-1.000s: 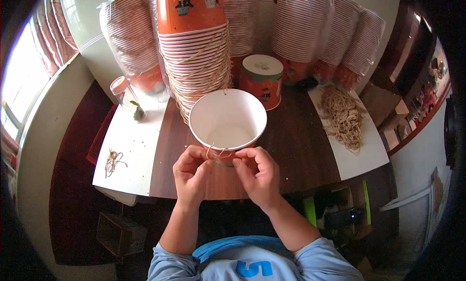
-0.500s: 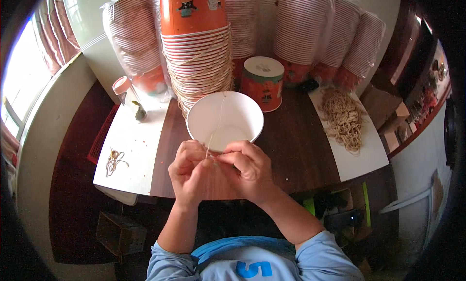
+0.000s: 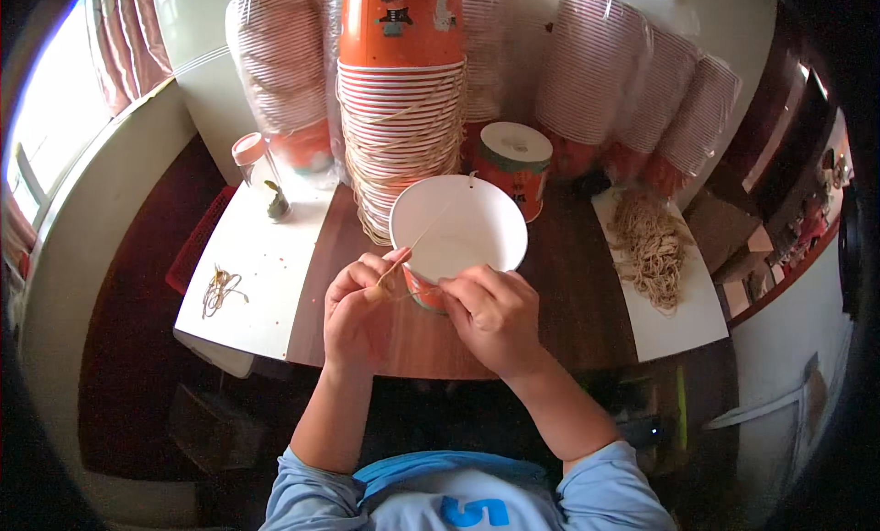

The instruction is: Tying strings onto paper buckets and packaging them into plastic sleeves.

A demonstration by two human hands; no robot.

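Note:
A paper bucket (image 3: 500, 206), white inside and orange outside, stands on the table with its mouth tipped toward me. Light string (image 3: 429, 230) runs from a hole in the far rim across the mouth to my left hand (image 3: 356, 302). Thumb and fingers of that hand pinch the string left of the near rim. At the near rim, my right hand (image 3: 495, 309) is closed in a pinch beside the bucket wall. A thin strand spans the gap between both hands, and its end seems to lie in the right fingertips.
Behind the bucket rises a tall stack of orange buckets (image 3: 401, 100) with strings hanging over the rims. An upturned bucket (image 3: 515, 151) stands right of it. Loose string (image 3: 649, 251) lies far right, a small string bundle (image 3: 220, 291) left, near a clear jar (image 3: 266, 187).
My hands have drawn apart from where they nearly met at the near rim; the left has moved left relative to the bucket. The whole view has shifted slightly.

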